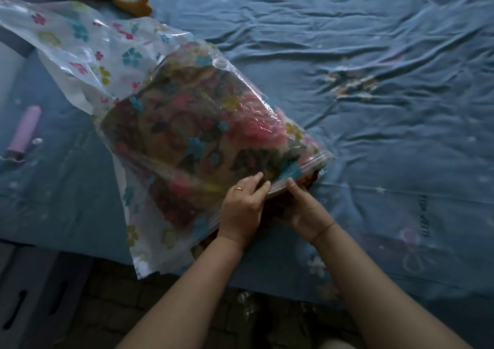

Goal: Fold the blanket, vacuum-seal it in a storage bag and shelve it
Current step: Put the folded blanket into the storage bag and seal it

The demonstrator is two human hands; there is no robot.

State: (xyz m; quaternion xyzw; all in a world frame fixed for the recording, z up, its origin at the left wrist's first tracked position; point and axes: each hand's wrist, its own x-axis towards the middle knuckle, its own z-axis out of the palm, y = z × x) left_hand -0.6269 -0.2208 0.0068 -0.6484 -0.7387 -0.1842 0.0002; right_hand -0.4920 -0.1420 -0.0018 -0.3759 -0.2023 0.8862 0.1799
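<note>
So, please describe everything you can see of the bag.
The bag is clear plastic printed with coloured flowers, with a round valve on top. It lies slanted on the bed, bulging around a folded blanket, its far part empty and crumpled. The left hand and the right hand pinch its zip edge.

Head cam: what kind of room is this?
Probably a bedroom: wrinkled blue bed sheet, a stuffed toy at its far edge, and a blanket in a storage bag lying on it.
</note>
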